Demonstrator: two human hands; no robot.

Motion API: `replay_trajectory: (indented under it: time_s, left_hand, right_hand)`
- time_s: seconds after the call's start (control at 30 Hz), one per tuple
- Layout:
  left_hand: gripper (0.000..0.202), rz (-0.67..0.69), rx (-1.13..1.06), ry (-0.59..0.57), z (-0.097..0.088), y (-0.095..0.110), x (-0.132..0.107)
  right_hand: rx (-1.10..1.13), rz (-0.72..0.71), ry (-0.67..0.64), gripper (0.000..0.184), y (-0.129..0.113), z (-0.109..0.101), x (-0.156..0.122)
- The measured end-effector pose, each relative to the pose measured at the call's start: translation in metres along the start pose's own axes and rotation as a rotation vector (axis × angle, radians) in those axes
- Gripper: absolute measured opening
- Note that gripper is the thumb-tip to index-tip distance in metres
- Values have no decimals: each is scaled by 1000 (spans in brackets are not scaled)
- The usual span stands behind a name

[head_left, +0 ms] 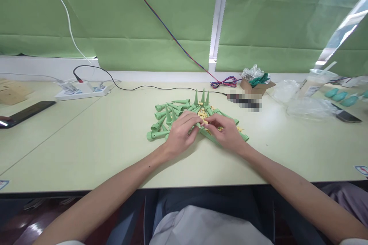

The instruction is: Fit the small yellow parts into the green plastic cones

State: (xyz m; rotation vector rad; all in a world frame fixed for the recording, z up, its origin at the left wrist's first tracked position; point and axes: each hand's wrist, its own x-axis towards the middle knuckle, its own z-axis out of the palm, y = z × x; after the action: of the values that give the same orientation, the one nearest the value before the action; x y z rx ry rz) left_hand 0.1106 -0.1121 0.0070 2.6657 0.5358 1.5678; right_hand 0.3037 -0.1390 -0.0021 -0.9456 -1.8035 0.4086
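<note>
Close fingerwork over a crowded heap of green spikes (168,116)

The left hand (181,131) appears closed on one spike (198,125), and the right hand (225,131) is pinched together just beside its end; what sits between those fingertips is too small to tell. Both are at the heap, roughly midway between the near and far edges of the table (100,153). Small yellow pieces (202,113) lie among the spikes. A tiny part could slip from so tight a pinch and get lost there. The upright spikes (203,96) toward the far edge might topple if knuckles knocked them, and loose ones could roll if a wrist brushed past.
</note>
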Motion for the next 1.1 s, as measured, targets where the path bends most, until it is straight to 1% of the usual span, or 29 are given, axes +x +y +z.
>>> replay_trajectory:
  time_s: [0.2,0.33,0.47,0.63,0.9,1.1]
  left_hand:
    - [27,62,37,14,0,-1,0]
    - [27,84,58,18,-1,-1,0]
    - [23,61,67,6,-2,0,0]
    - [19,28,59,-7,-2,0,-1]
    - [17,-16,10,-36,-1,-1,0]
    - [20,-7,2,-63,-3,-1,1]
  right_hand:
    - [15,-11,-4,9,-2,-1,0]
    - [20,-22,-7,9,-3,-1,0]
    - [19,-17,-16,10,-2,-1,1]
    - [11,16,-33,15,-3,-1,1]
    - [-7,17,-52,11,-2,-3,1]
    - [-26,30,-70,12,-1,-4,1]
